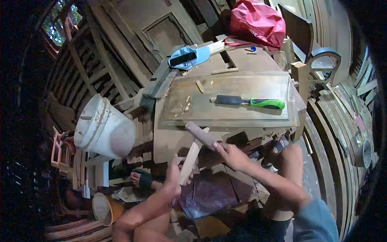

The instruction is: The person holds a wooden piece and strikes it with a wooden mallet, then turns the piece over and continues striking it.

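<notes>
My left hand [174,172] is closed round a pale wooden strip [192,157], which slants upward in front of my knees. In my right hand [234,156] is a flat greyish-brown block [200,135], gripped at its near end. The block crosses the strip's upper end and seems to touch it; the exact contact cannot be made out. Just beyond both hands lies a wooden panel [238,117] on the worktable. A chisel [258,103] with a green and black handle rests on the panel, near some wood shavings [185,107].
A white bucket [102,127] stands left of the table, with an orange-rimmed pail [108,209] below it. A blue cap [197,58] with a black object on it and a red bag [258,24] sit at the back. Long boards [328,145] line the right side.
</notes>
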Motion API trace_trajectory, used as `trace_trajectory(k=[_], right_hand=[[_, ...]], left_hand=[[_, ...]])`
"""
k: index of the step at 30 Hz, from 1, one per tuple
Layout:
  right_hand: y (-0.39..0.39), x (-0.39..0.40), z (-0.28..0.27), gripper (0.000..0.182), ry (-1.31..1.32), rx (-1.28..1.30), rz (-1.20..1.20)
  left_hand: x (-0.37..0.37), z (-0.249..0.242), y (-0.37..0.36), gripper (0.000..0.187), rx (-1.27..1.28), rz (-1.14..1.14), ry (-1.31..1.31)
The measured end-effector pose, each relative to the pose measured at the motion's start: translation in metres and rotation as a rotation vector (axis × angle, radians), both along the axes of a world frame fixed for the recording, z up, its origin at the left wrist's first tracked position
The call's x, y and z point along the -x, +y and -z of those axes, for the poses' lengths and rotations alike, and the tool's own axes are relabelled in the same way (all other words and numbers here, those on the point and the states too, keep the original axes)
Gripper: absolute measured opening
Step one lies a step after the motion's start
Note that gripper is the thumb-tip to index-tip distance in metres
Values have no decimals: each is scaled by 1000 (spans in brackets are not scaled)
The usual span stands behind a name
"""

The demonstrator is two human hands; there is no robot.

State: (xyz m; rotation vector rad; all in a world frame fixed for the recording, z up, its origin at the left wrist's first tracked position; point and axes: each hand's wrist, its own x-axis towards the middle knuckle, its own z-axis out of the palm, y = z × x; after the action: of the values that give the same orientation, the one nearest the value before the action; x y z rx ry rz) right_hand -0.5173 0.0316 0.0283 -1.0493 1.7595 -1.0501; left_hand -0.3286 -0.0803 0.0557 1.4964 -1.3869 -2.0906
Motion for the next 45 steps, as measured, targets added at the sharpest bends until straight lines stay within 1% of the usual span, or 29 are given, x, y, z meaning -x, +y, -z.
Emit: trace_trajectory(k=[1,2,3,6,7,9,11,12,13,15,16,17,19,21,23,24,25,27,29,30,31,33,35,37,38,39,42,43,45], right_hand=[[0,-6,12,56,-88,48,-20],[10,-13,-6,56,28,-39,-121],[10,-19,18,56,101,111,-157],[4,-2,6,58,96,94,-55],[1,5,-7,62,40,14,45],[-4,6,0,54,1,-141,37],[10,-13,6,56,35,56,-46],[9,-16,24,57,173,173,-134],[6,-11,19,57,167,170,-136],[2,3,-1,57,75,-77,-96],[-1,6,-10,57,77,-105,23],[1,3,-6,57,81,-104,25],[5,-11,11,57,22,35,-53],[15,-20,0,56,154,23,-186],[10,-9,-11,57,191,-114,-134],[1,-4,2,57,51,43,16],[-2,4,-14,57,129,-86,18],[-1,-8,6,57,29,-9,49],[10,-23,0,56,72,148,-160],[10,-22,7,57,166,90,-167],[12,-23,2,57,246,23,-176],[-1,-6,0,57,77,38,-72],[-6,0,-15,64,25,-101,65],[4,-17,-6,60,63,112,34],[8,-24,2,56,124,180,-74],[9,-24,7,53,201,66,-212],[1,-10,-2,53,237,28,-58],[-3,-3,-12,55,62,-53,37],[-8,1,-5,55,80,-69,51]], left_hand=[[1,-2,-2,50,-8,6,8],[1,2,-3,50,-28,-7,0],[2,3,-5,50,-20,-8,6],[-5,15,-9,53,-20,12,-22],[-6,14,-6,53,-28,13,-30],[-1,5,-5,49,19,15,7],[1,8,-9,48,10,39,35],[4,5,-7,49,10,3,-19],[4,5,-4,49,1,-32,-85],[-4,12,-6,50,-42,28,-92],[-2,9,-5,50,-13,26,-42],[0,6,-4,50,23,23,14],[2,4,-3,48,45,10,29],[5,4,-2,48,37,-8,-155],[1,11,-1,48,22,-50,-167],[-3,15,-3,49,27,-31,-87],[-3,14,-5,49,42,-12,5],[1,6,-3,48,51,1,-1],[6,3,-3,47,48,15,-162],[8,10,1,46,99,-130,-198],[5,13,-1,46,93,-131,-214],[0,19,-4,44,69,-80,-56],[2,12,0,43,86,-32,-41],[5,10,0,46,71,-53,-42],[3,14,-3,50,41,-9,-73],[3,17,-8,50,48,-11,-69],[2,17,0,47,80,-89,-91],[4,13,2,47,76,-87,-92],[8,1,4,47,89,-45,-19]])
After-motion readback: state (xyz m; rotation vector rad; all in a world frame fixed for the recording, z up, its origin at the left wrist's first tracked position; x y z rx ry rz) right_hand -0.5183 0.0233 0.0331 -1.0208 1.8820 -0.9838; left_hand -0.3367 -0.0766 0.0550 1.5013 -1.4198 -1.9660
